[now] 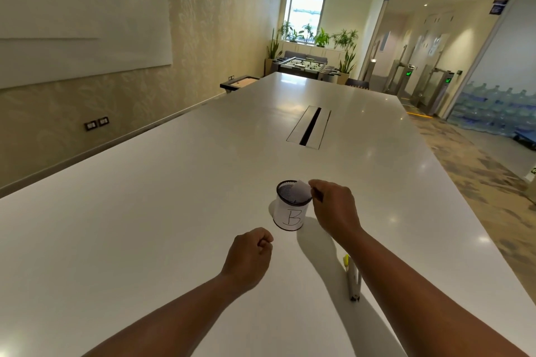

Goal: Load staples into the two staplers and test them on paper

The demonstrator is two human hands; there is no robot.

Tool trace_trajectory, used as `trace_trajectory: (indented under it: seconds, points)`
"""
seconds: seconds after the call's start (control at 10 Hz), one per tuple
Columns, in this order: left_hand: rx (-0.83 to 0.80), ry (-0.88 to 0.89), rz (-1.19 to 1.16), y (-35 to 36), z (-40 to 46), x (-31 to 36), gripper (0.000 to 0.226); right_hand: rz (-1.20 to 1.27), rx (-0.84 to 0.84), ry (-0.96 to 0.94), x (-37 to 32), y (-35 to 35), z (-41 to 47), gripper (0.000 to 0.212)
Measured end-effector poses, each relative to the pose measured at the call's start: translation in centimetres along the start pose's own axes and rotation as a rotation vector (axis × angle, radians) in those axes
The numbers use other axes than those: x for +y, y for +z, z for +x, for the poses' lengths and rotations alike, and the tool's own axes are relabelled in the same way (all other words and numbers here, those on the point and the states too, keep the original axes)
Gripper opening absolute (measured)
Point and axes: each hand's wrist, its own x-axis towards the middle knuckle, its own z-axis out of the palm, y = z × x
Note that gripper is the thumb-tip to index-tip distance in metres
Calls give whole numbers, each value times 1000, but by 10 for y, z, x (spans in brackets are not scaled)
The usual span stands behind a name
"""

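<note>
A black mesh cup wears a white label with a black "B", on a glossy white table beside yellow-capped pens.

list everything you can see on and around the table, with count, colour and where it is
table: one, white, fills the foreground
mesh cup: one, black with a white label marked B, near middle of the table
paper slip: one, white, at the cup's rim, pinched by the right hand
pens: at least two, one yellow-capped, lying under the right forearm
cable slot: one, black, centre of the table
whiteboard: one, white, left wall
potted plants: several, green, by the far window
left hand: fist, holds nothing visible
right hand: beside the cup
</note>
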Motion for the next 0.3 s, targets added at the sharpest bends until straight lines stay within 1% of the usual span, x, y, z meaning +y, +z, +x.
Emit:
trace_trajectory:
  seconds: [0.1,0.2,0.3]
  points:
    - [-7,24,-1,2,2,-3,14,8,-44,-25,-3,7,-1,16]
    - [-14,57,18,6,3,0,12,45,4,-63,3,7,-11,22]
    - [-38,77,9,10,5,-1,11,76,32,-9,10,5,-19,25]
